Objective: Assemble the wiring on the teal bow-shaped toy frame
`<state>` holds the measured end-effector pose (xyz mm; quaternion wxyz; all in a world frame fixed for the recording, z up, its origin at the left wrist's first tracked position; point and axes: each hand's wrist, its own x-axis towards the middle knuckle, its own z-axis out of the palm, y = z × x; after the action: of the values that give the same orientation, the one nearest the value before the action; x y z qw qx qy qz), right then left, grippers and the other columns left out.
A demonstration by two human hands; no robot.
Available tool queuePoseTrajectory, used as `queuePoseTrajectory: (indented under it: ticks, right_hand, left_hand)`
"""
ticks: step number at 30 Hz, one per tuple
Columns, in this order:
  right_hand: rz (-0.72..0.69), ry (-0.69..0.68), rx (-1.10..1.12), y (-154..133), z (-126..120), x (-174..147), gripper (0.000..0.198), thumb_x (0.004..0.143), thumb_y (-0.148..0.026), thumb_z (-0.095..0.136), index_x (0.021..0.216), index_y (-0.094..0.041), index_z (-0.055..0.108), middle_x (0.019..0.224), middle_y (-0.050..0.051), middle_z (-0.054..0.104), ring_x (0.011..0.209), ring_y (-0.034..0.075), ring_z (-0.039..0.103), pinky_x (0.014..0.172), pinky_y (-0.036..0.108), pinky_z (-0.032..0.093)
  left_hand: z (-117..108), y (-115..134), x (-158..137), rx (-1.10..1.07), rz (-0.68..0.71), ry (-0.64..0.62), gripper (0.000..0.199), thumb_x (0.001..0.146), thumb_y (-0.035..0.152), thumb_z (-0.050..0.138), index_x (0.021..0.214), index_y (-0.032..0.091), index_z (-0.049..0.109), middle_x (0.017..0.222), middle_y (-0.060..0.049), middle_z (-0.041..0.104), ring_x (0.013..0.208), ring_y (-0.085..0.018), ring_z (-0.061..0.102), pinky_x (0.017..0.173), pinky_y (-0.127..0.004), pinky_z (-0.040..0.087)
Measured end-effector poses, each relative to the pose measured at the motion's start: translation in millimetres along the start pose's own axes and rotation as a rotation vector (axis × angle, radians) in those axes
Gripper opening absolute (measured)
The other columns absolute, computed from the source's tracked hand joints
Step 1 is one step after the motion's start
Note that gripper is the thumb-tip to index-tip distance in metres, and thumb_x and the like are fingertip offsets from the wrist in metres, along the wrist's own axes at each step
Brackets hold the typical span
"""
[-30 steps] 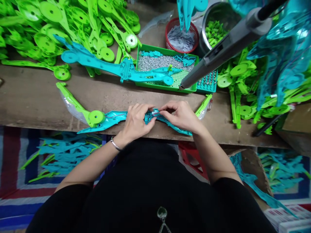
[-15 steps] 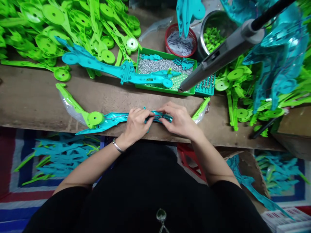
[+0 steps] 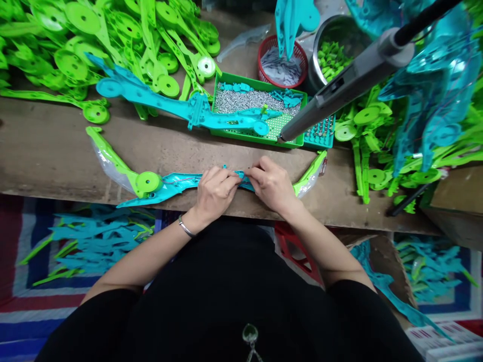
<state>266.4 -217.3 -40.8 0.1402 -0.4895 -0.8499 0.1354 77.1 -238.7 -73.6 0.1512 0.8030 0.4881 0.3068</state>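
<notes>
Two hands meet at the near edge of your wooden bench (image 3: pixel 45 151), both closed on the middle of one long toy bow (image 3: pixel 177 182). Its long axis runs left to right along that edge, curving gently: the lime-green left limb tip points away from you toward the upper left, the green right tip (image 3: pixel 311 172) angles up toward the far right, and the teal centre section lies flat under your fingers. Your left hand (image 3: pixel 215 193) pinches the teal grip from the left, and your right hand (image 3: pixel 271 183) pinches it from the right, fingertips almost touching.

Beyond the bow, heaps of loose green parts (image 3: pixel 94 45) cover the back left of the bench, with another teal bow frame (image 3: pixel 169 105) lying across them toward a green tray (image 3: pixel 260 108) of small screws. A red basket (image 3: pixel 279 63) and a steel bowl (image 3: pixel 332 50) sit behind the tray. A grey powered screwdriver (image 3: pixel 347 83) hangs in from the upper right, tip over the tray. Below the bench, teal pieces (image 3: pixel 90 239) lie on a striped mat.
</notes>
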Motion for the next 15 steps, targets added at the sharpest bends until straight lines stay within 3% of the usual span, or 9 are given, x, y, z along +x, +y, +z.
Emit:
queuePoseTrajectory:
  ticks: [6, 11, 15]
  right_hand:
    - [-0.040, 0.106, 0.144, 7.0, 15.6, -0.9, 0.024, 0.098, -0.018, 0.050, 0.096, -0.018, 0.074, 0.091, 0.008, 0.074, 0.084, 0.018, 0.069, 0.075, 0.029, 0.054]
    - [-0.057, 0.095, 0.112, 10.5, 19.8, 3.4, 0.019, 0.096, -0.019, 0.056, 0.089, -0.019, 0.074, 0.085, 0.007, 0.076, 0.080, 0.020, 0.068, 0.075, 0.033, 0.053]
    - [-0.049, 0.076, 0.102, 10.5, 20.4, 6.8, 0.019, 0.096, -0.022, 0.058, 0.088, -0.020, 0.075, 0.085, 0.007, 0.076, 0.080, 0.021, 0.066, 0.075, 0.034, 0.051]
  left_hand:
    - [4.7, -3.7, -2.0, 0.023, 0.080, 0.030, 0.026, 0.102, 0.021, 0.051, 0.089, 0.019, 0.073, 0.086, -0.006, 0.072, 0.081, -0.020, 0.059, 0.074, -0.034, 0.046]
    - [2.9, -12.8, -0.9, -0.046, 0.230, 0.019, 0.026, 0.102, 0.015, 0.048, 0.094, 0.016, 0.073, 0.092, -0.008, 0.069, 0.084, -0.018, 0.059, 0.076, -0.031, 0.050]
    - [-3.4, -14.3, -2.6, -0.025, 0.153, -0.004, 0.021, 0.099, 0.020, 0.055, 0.097, 0.019, 0.076, 0.100, -0.010, 0.068, 0.092, -0.022, 0.058, 0.078, -0.036, 0.048]
